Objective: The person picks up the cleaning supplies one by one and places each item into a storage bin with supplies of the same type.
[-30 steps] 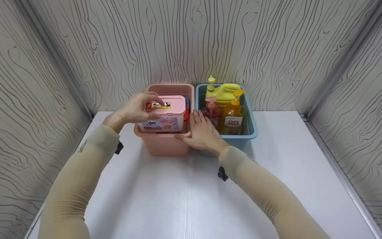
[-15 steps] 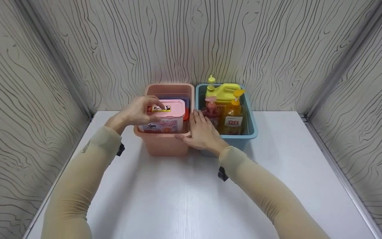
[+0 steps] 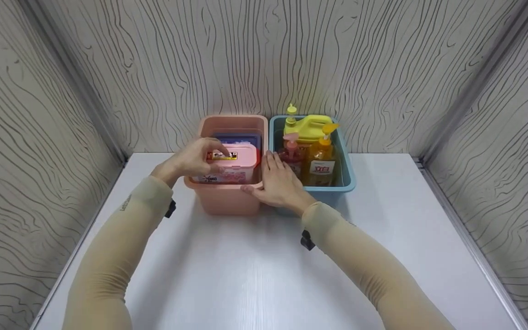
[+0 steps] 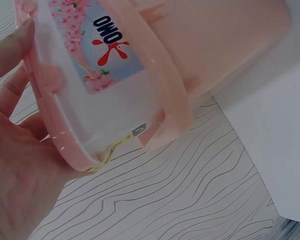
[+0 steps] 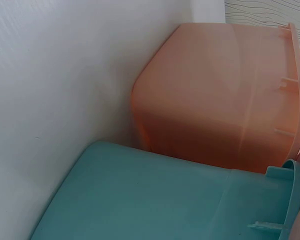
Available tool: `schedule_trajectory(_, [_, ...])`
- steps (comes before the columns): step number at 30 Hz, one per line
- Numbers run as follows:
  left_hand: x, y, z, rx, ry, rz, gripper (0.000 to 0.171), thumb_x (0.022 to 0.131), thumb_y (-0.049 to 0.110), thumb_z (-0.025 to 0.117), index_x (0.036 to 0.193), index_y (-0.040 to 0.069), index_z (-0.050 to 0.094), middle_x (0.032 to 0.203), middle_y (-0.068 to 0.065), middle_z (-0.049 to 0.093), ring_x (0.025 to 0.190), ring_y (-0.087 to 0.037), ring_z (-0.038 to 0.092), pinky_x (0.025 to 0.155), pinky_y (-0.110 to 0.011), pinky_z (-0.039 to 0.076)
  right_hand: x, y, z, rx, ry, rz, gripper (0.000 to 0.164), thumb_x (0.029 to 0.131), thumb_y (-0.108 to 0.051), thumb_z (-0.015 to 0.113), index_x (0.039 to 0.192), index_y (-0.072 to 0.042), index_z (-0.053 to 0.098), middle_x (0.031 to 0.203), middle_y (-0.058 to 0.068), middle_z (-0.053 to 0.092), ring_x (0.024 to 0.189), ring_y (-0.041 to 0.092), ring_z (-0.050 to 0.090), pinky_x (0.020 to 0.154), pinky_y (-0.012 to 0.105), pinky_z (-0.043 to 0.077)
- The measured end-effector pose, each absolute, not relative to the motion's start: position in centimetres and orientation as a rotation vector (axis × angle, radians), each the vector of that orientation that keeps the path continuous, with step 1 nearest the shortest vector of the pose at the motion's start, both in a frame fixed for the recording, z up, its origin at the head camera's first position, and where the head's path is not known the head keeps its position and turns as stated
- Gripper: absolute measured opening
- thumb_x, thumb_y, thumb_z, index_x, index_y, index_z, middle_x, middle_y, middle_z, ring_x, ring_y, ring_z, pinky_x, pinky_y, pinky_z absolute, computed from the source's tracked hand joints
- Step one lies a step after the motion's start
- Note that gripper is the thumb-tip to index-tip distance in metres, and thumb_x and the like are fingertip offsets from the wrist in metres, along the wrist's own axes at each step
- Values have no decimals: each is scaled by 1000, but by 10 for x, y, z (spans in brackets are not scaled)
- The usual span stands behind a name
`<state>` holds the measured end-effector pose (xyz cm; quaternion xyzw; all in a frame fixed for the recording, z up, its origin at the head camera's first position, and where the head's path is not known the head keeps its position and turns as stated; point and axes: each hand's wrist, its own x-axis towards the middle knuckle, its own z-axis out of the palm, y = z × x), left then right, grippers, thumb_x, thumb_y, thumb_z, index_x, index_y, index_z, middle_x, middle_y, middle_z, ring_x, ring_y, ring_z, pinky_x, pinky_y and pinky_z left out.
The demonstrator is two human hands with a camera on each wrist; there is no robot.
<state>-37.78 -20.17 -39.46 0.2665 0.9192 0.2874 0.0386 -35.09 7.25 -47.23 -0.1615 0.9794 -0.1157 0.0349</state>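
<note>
In the head view my left hand [image 3: 195,158] grips the lid end of a white OMO laundry detergent box [image 3: 241,176] with a pink lid. The box sits partly down inside the pink bin [image 3: 229,201], its lower part hidden by the front wall. In the left wrist view, thumb and fingers spread across the lid of the box [image 4: 105,95], which tilts in that view. My right hand [image 3: 282,183] lies with fingers extended over the adjoining rims of the pink bin and the blue bin [image 3: 350,181], its thumb along the pink bin's front rim.
Behind the box, a dark blue item [image 3: 241,139] and a red one show inside the pink bin. The blue bin holds a yellow jug [image 3: 310,130], an orange pump bottle [image 3: 322,165] and a pink-topped pump bottle [image 3: 293,153]. A patterned wall [image 3: 245,59] stands right behind both bins.
My left hand has lowered the detergent box deeper into the pink bin and slightly towards me, uncovering the dark blue item behind it. The right hand has stayed in place.
</note>
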Motion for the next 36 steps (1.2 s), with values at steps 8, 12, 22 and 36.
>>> schedule_trajectory(8, [-380,-198,-403,722,2802,904,42,90,4,83,131,11,79,142,-13,74,130,-35,63,122,-62,50,-350,70,-472,-468,2998,-364,126,97,-92,47,181,-7,8,192,13,5,180,36,6,146,58,15])
schedule_trajectory(12, [-380,-196,-407,655,2785,906,43,89,5,84,131,13,79,141,-11,73,128,-33,62,121,-61,52,-350,70,-471,-468,2994,-369,126,97,-92,48,181,-8,7,193,12,4,180,36,6,146,58,15])
schedule_trajectory(22, [-386,-192,-419,646,2800,866,41,87,9,83,128,13,80,130,-11,75,115,-28,64,105,-51,56,-349,72,-471,-467,2997,-404,130,93,-98,44,182,-10,7,193,10,3,181,35,5,145,57,15])
schedule_trajectory(36, [-393,-184,-439,697,2835,778,37,89,10,83,125,15,84,103,-7,73,93,-23,59,81,-38,48,-351,72,-472,-478,2997,-392,127,96,-94,46,181,-8,10,193,12,5,180,35,7,146,58,15])
